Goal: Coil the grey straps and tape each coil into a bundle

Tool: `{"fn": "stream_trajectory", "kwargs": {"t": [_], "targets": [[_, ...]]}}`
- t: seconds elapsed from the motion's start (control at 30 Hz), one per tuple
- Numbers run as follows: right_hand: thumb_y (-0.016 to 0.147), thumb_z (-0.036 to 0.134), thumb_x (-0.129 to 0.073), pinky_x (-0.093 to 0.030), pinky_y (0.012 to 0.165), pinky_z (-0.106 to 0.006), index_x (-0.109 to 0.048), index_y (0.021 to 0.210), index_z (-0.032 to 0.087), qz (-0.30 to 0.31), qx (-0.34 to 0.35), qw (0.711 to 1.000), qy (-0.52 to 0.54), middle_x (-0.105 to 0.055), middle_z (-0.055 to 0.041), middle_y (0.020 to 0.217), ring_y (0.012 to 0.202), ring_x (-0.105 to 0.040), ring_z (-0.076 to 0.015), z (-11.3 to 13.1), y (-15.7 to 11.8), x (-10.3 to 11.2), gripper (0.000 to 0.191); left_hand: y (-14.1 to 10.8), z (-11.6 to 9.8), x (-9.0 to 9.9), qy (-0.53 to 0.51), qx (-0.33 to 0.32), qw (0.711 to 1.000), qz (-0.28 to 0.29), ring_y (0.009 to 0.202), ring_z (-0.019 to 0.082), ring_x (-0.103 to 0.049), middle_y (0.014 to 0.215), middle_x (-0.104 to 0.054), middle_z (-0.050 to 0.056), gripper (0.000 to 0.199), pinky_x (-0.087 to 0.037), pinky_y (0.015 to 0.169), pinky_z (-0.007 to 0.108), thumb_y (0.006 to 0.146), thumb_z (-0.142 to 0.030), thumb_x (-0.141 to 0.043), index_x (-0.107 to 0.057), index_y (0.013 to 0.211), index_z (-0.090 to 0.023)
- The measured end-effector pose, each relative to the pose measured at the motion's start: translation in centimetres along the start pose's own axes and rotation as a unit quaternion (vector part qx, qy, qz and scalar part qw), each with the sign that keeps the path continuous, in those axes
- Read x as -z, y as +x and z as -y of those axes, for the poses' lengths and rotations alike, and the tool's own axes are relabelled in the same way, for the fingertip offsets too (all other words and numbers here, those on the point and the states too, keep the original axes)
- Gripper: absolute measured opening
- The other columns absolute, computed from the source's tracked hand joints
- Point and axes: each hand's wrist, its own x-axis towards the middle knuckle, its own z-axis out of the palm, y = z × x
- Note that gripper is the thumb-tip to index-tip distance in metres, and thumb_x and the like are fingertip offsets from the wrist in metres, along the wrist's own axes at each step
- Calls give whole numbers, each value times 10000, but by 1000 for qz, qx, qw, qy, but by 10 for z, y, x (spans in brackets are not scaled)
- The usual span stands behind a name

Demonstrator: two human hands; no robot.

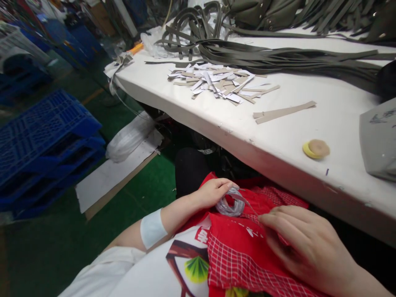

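Note:
Over the red apron [238,243] on the lap, my left hand [218,192] holds a coil of thin, translucent grey-white tape [230,204]. A free strand of the coil runs right to my right hand [303,239], whose thumb and forefinger are pinched together on its end. My right hand is nearer the camera than the coil. A pale patch [153,228] is stuck on the left forearm.
On the white table [287,144] lie paper and beige strips [216,82], two loose strips [284,112], a yellow-and-tan roll [317,148] and long dark straps [278,60]. Blue pallets [46,144] and a board [117,173] are on the floor at left.

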Motion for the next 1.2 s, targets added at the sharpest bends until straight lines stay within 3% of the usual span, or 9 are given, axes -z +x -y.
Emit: {"fn": "stream_trajectory", "kwargs": {"t": [0.23,0.53,0.7,0.9,1.1,1.2], "targets": [[929,148,-449,-421,675,-311,-597,960,190,10,29,999,-17,-698,-33,780,684,-611,-170,4,-6,3,157,0,3,-2,-9,4,1000,-17,917,191,-672,919,-737,55,341,-499,883,305,907,-381,-495,-714,1032,-152],[960,135,-375,-343,638,-343,-639,892,165,22,39,996,-77,-674,-33,706,635,-564,-178,0,5,-23,274,-1,-4,-3,28,2,1000,-9,933,193,-673,962,-738,49,363,-499,893,308,913,-416,-480,-717,1041,-174],[961,139,-392,-337,650,-342,-644,870,167,4,58,995,-82,-685,-39,732,643,-556,-177,1,6,-16,269,1,-4,-1,38,3,999,-8,928,205,-674,963,-739,68,374,-495,905,326,913,-409,-475,-713,1053,-156],[977,141,-341,-335,623,-341,-657,865,176,40,65,994,-77,-681,-39,716,612,-540,-176,6,4,-21,337,0,-8,-1,44,4,999,3,957,201,-663,1005,-734,76,367,-489,906,305,916,-374,-466,-701,1074,-141],[907,126,-451,-399,626,-332,-663,958,153,52,21,995,-80,-684,-44,722,634,-587,-192,-14,10,-44,219,1,-9,-6,-5,-16,999,27,921,197,-663,995,-733,86,354,-498,863,291,895,-373,-488,-700,1032,-126],[905,157,-481,-453,676,-315,-640,1057,148,26,-49,997,-47,-721,-62,841,708,-638,-191,-27,12,-50,220,1,-13,-8,26,-51,998,34,880,190,-653,935,-733,73,315,-489,844,279,882,-350,-495,-713,940,-129]]}}
